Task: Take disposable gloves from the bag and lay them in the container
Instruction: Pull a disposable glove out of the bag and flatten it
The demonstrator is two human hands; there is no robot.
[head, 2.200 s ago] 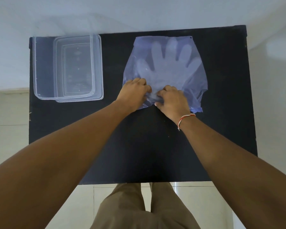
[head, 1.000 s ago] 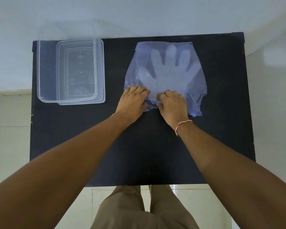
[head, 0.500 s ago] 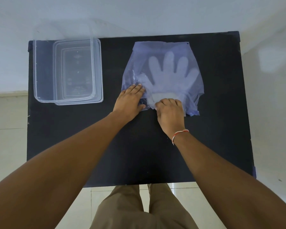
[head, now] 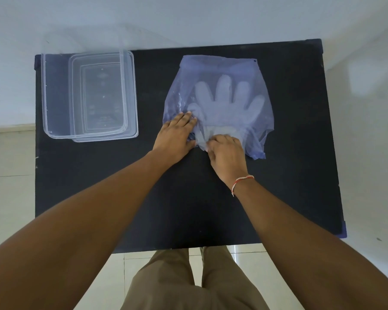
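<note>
A black desk (head: 289,186) stands against a pale wall, and a person leans over it with both bare arms stretched out. Toward the far right of the desk lies a thin bluish plastic bag (head: 220,66), flat on the surface with its open end turned toward the person. Through the film the pale disposable gloves (head: 227,104) show clearly, their finger shapes pointing at the far edge and their cuff end near the bag's mouth.

The left hand (head: 174,136) lies palm down on the bag's near left corner, fingers spread flat and pinning the plastic to the desk without gripping anything. The right hand (head: 227,153) sits just beside it at the bag's mouth, knuckles up and fingers curled under onto the whitish cuffs; the fingertips are hidden, so I cannot tell whether they have actually pinched a glove. A red and white thread bracelet (head: 242,181) circles that wrist.

At the far left corner of the desk sits the clear plastic container (head: 54,130), rectangular, well apart from the bag. Nothing lies inside it.
</note>
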